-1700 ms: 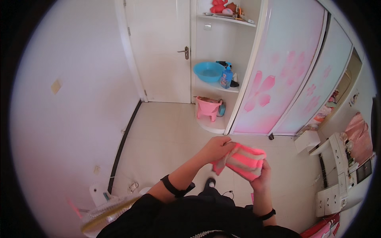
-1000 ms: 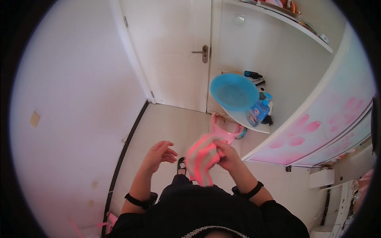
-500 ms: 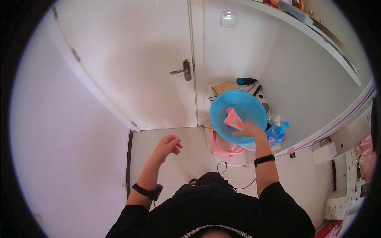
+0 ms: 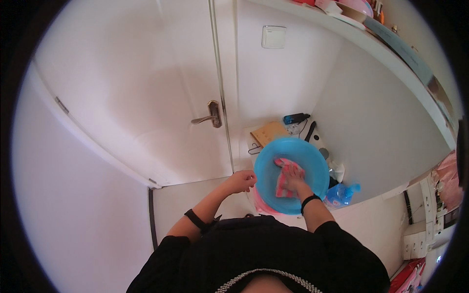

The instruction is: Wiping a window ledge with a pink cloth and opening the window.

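A round blue basin (image 4: 264, 191) stands in front of me on a low white surface. Inside it lies a bunched pink-and-white striped cloth (image 4: 285, 188). My right hand (image 4: 294, 180) reaches into the basin and rests on the cloth, fingers stretched over it and somewhat apart. Just outside the basin's left rim is my left hand (image 4: 242, 181), its fingers curled in with nothing visible in them. The basin's bottom is partly hidden by the cloth and my right hand.
Right of the basin stands a blue pump bottle (image 4: 342, 194). Behind it are a brown envelope-like packet (image 4: 269, 133), a dark bottle (image 4: 296, 118) and a wire hook (image 4: 254, 149). A pink plastic piece (image 4: 264, 202) shows under the rim. At left is a closed white door (image 4: 146, 107).
My right hand has gone down onto the cloth, which now lies spread wider in the basin. My left hand has moved right to the rim, fingers more curled. The view has tilted.
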The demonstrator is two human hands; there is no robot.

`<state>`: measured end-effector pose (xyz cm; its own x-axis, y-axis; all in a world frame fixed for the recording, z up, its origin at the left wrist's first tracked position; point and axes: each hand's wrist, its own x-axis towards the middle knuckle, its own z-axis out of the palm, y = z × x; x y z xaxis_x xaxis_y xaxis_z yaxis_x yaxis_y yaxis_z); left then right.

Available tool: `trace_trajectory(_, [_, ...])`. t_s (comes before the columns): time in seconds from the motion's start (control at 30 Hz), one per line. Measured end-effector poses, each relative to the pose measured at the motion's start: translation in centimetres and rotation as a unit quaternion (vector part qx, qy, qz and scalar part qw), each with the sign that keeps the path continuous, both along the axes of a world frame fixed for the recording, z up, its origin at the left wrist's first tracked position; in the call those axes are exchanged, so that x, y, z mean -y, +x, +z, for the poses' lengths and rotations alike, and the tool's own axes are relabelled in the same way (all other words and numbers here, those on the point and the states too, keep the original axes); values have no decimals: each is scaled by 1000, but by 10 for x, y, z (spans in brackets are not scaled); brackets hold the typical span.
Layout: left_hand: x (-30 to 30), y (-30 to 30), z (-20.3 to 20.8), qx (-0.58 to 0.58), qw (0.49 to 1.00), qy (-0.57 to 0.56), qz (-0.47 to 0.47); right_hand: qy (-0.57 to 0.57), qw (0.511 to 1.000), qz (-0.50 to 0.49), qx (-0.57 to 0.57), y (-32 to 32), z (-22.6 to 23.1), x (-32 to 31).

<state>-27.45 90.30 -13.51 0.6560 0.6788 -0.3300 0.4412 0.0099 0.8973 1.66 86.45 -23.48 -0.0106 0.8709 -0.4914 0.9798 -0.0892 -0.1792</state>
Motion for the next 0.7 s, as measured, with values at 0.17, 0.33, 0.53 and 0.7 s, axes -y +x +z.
trace_trajectory(0.17, [-37,30,-10,-18,997,9,-80,5,998,58,7,11,-18,5])
trace_trajectory(0.33, [-87,52,-34,-75,969,80,-223,46,996,-60,47,9,-30,12])
trace_trajectory(0.53, [-125,78,-50,-36,916,111,-384,35,990,-137,-28,1,-41,23])
trace_trajectory(0.7, [-149,89,-53,-85,909,57,-404,99,945,-303,72,-36,-15,29])
